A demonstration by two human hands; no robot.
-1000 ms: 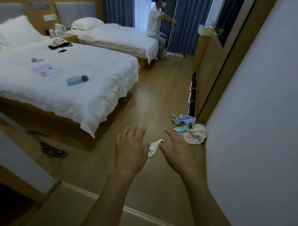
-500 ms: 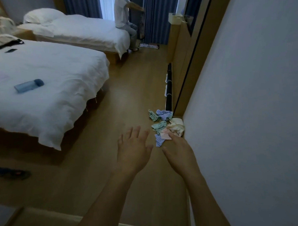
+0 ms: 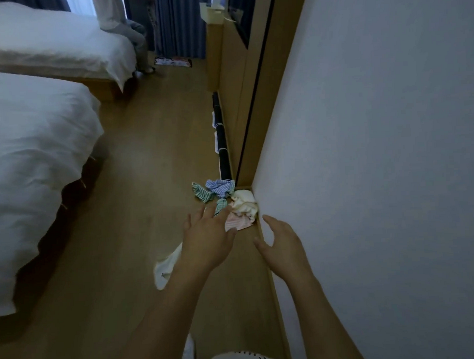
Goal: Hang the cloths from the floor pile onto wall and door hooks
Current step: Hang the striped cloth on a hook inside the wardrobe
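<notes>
From the head view, both arms reach forward and down over the wooden floor (image 3: 137,162). The left hand (image 3: 210,239) is spread, fingers straight and apart, holding nothing; its fingertips overlap the near edge of the pile (image 3: 228,201) in the picture, though whether they touch cloth is hard to say from this angle. The right hand (image 3: 283,246) is open too, fingers loosely bent, empty, just beside the white wall (image 3: 378,146).

The pile lies on the floor in the corner where the wall meets a wooden panel (image 3: 243,97). In it: a green striped cloth (image 3: 202,193), a blue striped cloth (image 3: 220,187), a cream cloth (image 3: 245,203) against the wall, and a pink cloth (image 3: 237,222) nearest the hands. A white cloth (image 3: 166,266) lies apart from the pile, partly hidden behind the left forearm.

Two beds (image 3: 34,166) with white covers stand to the left. Another person (image 3: 131,29) is by the dark curtains (image 3: 177,21) at the far end.
</notes>
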